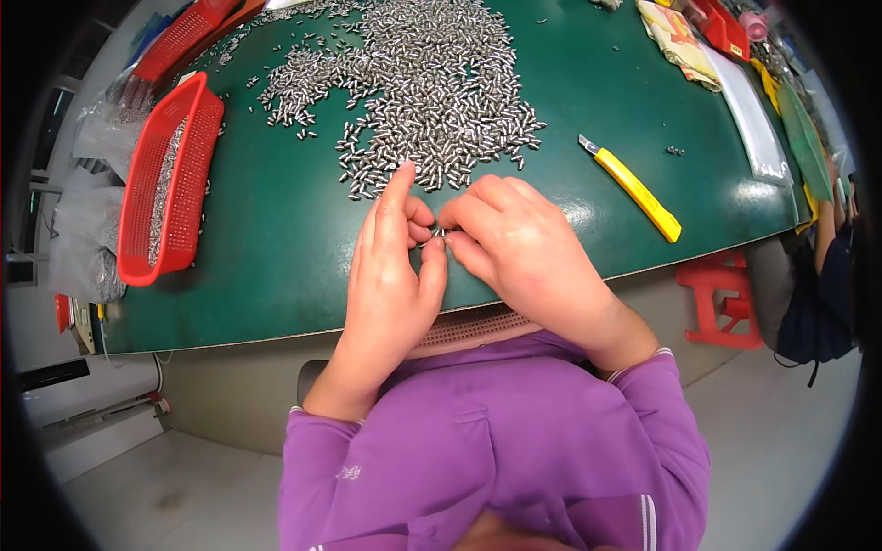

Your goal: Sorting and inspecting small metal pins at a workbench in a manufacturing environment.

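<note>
A large heap of small silver metal pins point(441, 92), short and rounded, spreads over the green table top. Just in front of its near edge my two hands meet. My left hand point(390, 253) has its index finger stretched toward the heap, while its thumb and other fingers curl around a few of the pins point(439, 232). From the other side my right hand point(524, 234) pinches at the same few pins with thumb and bent fingers. The fingers partly hide them, so how each pin lies cannot be told.
A red perforated basket point(204, 115) holding more pins stands at the left. To the right lie a yellow utility knife point(638, 195), blade out, and a small cluster of dark pieces point(675, 151). Bags and a red bin point(721, 32) line the far right edge. A red stool point(718, 298) stands beyond the table.
</note>
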`<state>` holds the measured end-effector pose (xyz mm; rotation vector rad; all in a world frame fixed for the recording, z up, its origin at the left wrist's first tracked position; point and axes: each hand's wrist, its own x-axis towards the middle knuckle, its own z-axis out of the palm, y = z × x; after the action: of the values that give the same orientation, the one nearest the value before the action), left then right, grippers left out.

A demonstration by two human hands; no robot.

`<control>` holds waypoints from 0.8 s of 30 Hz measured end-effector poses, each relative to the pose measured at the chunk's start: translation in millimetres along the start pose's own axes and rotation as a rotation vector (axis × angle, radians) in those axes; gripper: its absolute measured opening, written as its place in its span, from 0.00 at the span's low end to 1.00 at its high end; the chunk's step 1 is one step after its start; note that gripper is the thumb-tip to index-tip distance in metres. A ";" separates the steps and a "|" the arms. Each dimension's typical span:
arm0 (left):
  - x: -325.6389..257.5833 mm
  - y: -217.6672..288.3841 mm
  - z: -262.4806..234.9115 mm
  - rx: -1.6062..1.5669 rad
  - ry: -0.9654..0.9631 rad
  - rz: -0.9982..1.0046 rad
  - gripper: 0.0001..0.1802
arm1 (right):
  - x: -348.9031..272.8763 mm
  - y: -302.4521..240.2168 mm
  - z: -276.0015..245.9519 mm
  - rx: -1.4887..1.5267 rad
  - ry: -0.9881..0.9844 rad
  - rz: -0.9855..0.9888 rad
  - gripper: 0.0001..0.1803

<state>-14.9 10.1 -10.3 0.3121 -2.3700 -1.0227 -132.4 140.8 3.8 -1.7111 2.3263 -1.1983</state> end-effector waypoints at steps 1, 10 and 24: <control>-0.1 -0.4 -0.2 0.000 -0.002 0.007 0.40 | -0.2 -0.1 -0.4 0.006 0.000 0.002 0.10; 2.7 -1.8 -5.9 -0.034 -0.024 0.002 0.38 | -2.1 6.2 -3.3 0.105 0.053 0.008 0.08; 5.8 2.4 -9.6 -0.063 -0.049 -0.055 0.33 | 1.9 3.8 -5.9 0.123 -0.001 0.146 0.07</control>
<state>-14.4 3.6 -0.8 0.3342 -2.3791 -1.1398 -138.8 143.0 6.6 -1.4756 2.2789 -1.2833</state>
